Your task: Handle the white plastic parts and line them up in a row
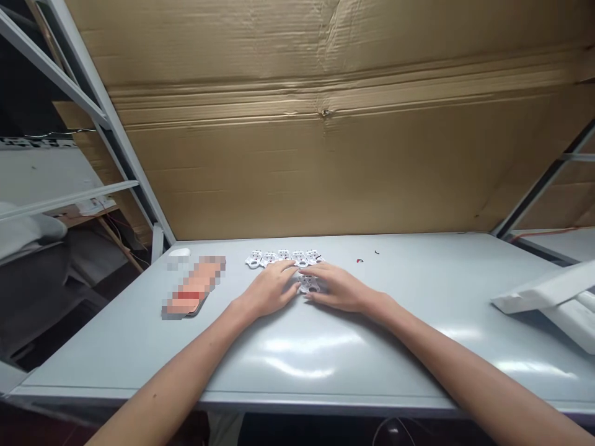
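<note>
A small white plastic part with a round hole (pixel 310 285) lies on the table between my two hands. My left hand (pixel 271 289) is at its left side, fingers stretched forward and apart from the thumb, whose tip is at the part's edge. From the right, my right hand (pixel 343 288) spans the same part, fingers over its far side and thumb at its near side. Just beyond my fingertips, several similar white plastic parts (pixel 254 259) stand in a row, with small dark and red details on them. My fingers partly cover the nearer edges of that row.
A phone-like orange object (pixel 198 288), blurred out, lies on the left of the grey table (pixel 288 371). Behind it is a white rounded item (pixel 180 253). Small black and red bits (pixel 359 261) lie right of the row. White foam-like pieces (pixel 553 297) occupy the right edge. Cardboard (pixel 325 173) walls the back.
</note>
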Tool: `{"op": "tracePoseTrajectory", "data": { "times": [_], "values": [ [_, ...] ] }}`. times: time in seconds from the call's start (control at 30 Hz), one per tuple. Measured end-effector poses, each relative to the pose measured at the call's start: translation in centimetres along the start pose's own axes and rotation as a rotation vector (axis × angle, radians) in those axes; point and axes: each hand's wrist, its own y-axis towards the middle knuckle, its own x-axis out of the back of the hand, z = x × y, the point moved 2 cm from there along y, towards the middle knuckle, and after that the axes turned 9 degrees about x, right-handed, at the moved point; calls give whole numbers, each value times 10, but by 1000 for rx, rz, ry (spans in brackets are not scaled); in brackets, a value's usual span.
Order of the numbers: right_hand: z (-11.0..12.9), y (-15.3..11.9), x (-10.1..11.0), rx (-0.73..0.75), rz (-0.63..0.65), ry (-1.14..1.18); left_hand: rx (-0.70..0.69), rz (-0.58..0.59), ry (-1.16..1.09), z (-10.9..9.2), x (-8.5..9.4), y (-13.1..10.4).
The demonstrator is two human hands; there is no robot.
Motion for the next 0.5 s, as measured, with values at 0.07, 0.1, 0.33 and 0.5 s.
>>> {"op": "tracePoseTrajectory", "data": {
  "times": [0.07, 0.1, 0.33, 0.5],
  "values": [
    [-6, -2, 4, -27, -55, -1, -13, 9, -6, -2, 0, 0],
    [-12, -4, 7, -71, -92, -25, -24, 12, -13, -3, 0, 0],
    [-64, -34, 40, -724, -69, -482, -78, 53, -85, -9, -2, -1],
    [-76, -43, 47, -922, 99, -516, -125, 94, -81, -9, -2, -3]
  ]
}}
